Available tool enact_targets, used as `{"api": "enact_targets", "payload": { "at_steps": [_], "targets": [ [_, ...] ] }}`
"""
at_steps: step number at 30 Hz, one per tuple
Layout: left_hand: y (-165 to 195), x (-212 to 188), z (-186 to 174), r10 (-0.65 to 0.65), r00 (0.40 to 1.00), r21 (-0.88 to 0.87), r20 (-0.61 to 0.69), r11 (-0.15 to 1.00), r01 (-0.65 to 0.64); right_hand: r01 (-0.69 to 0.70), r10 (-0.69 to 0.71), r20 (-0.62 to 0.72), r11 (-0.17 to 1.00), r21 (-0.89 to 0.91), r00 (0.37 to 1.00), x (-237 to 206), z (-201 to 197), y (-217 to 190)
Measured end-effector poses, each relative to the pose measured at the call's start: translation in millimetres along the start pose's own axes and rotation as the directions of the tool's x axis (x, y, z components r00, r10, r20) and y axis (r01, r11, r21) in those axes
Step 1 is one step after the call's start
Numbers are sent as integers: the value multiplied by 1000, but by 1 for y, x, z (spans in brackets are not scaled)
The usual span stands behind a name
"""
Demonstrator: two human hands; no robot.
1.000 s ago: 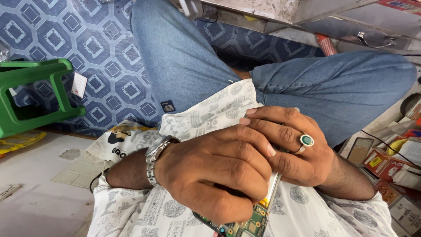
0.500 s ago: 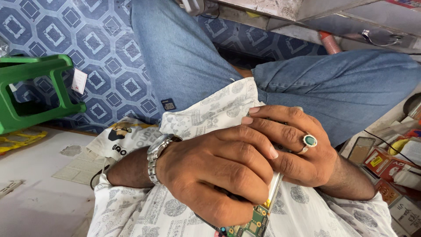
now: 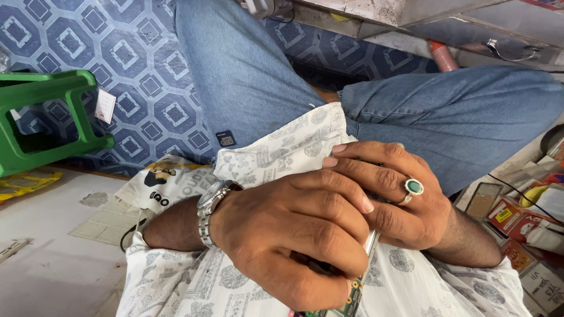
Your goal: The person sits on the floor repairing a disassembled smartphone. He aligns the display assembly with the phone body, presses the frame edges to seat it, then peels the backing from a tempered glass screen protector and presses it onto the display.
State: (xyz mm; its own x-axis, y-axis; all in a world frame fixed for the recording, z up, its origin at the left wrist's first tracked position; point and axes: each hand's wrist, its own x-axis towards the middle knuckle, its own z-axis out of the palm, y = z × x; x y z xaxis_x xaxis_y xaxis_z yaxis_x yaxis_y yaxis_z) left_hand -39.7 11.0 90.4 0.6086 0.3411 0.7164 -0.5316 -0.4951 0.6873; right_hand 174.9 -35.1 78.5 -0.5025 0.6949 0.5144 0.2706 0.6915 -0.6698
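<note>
— What have the hands got?

— From my seat, both are wrapped round one thing. My left hand [image 3: 294, 235] is curled shut over a phone circuit board [image 3: 351, 296], whose green edge with gold contacts pokes out just below the knuckles. My right hand [image 3: 393, 194], the one with the green-stone ring [image 3: 414, 186], closes on the same piece from the far side, fingers overlapping the left hand's.

— Is any work done on it?

— I judge it midway at best. The board is bare, out of any casing, so opening up looks done. What goes on under the palms is hidden; I see no tool.

— Around the grip?

— Beneath it, the patterned white shirt [image 3: 282, 147] and jeans [image 3: 247, 76]. Well off to the left side, a green plastic stool [image 3: 47, 117]; off right, small boxes [image 3: 517, 217].
</note>
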Motion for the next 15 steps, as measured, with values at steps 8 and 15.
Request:
{"api": "enact_targets", "payload": {
  "at_steps": [8,15],
  "targets": [
    [3,-3,1,-36,999,-5,36,999,36,11,-10,-26,999,31,1000,-3,3,1],
    [4,-4,0,-56,996,-37,62,998,59,13,-12,-18,999,35,1000,-2,1,0]
  ]
}}
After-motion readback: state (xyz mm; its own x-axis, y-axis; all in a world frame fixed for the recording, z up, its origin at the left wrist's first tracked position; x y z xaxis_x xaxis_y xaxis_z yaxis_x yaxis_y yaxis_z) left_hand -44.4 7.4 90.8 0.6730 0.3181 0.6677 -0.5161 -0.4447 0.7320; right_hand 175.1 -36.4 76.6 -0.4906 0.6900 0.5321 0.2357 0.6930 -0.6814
